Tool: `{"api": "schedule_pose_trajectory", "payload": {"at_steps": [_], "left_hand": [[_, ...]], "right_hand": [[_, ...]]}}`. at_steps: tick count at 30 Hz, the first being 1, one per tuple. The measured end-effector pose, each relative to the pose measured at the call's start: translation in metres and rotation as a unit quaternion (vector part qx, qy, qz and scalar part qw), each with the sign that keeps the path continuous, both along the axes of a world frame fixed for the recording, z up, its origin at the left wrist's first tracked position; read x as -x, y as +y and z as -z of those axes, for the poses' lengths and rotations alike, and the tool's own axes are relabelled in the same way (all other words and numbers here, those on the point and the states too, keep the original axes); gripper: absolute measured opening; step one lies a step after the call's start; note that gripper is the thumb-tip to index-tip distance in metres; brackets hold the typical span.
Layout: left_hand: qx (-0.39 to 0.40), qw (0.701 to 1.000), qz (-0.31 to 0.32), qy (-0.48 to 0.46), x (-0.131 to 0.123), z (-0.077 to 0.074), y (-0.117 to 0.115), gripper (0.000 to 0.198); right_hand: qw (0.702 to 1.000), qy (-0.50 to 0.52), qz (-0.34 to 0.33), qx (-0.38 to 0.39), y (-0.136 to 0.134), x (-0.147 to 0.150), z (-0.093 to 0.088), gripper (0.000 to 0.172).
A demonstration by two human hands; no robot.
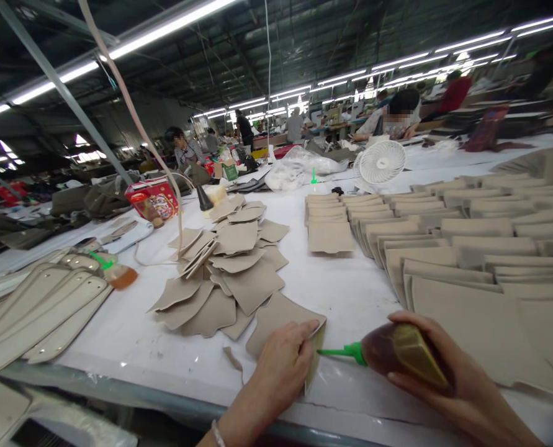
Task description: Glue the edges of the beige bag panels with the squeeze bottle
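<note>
My right hand (448,372) is wrapped around a glue bottle (400,354) of amber liquid, tipped on its side. Its thin green nozzle (346,352) points left and meets the edge of a beige leather-like piece (276,320). My left hand (285,357) grips that piece near its right edge, fingers closed over it and the index finger lying along the top. Part of the piece is hidden under the hand. Just beyond lies a loose pile of similar beige pieces (236,239). Rows of folded beige pieces (434,254) overlap to the right.
Another green-tipped bottle (122,276) lies at left beside long pale strips (66,298) with studs. A hose (141,130) hangs down to the table. Farther back are a red box (155,197), a white fan (382,162) and a person (395,118) bent over work.
</note>
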State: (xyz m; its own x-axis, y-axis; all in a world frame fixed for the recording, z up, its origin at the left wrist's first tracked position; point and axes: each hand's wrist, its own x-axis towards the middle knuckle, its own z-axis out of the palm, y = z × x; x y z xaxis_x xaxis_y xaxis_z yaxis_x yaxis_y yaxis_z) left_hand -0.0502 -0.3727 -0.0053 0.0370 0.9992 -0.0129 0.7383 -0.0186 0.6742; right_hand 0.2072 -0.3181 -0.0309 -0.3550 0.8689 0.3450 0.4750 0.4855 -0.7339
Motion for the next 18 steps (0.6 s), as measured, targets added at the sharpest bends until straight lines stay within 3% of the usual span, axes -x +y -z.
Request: {"api": "schedule_pose_trajectory", "payload": {"at_steps": [6, 11, 15, 18], "left_hand": [[-0.003, 1.000, 0.000, 0.000, 0.0008, -0.0003, -0.0006, 0.046], [0.000, 1.000, -0.002, 0.000, 0.0008, -0.0012, -0.0005, 0.046], [-0.004, 1.000, -0.002, -0.001, 0.0007, -0.0007, -0.0004, 0.045], [-0.006, 1.000, -0.001, -0.002, 0.0006, -0.0001, 0.0000, 0.046]], "right_hand": [[0.999, 0.004, 0.029, 0.026, -0.0039, -0.0007, 0.0025, 0.052], [1.000, 0.006, 0.004, 0.010, -0.0046, -0.0008, 0.0030, 0.054], [0.999, 0.008, 0.044, 0.013, -0.0028, -0.0024, 0.0015, 0.052], [1.000, 0.008, 0.014, -0.008, -0.0024, -0.0037, 0.0054, 0.053]]}}
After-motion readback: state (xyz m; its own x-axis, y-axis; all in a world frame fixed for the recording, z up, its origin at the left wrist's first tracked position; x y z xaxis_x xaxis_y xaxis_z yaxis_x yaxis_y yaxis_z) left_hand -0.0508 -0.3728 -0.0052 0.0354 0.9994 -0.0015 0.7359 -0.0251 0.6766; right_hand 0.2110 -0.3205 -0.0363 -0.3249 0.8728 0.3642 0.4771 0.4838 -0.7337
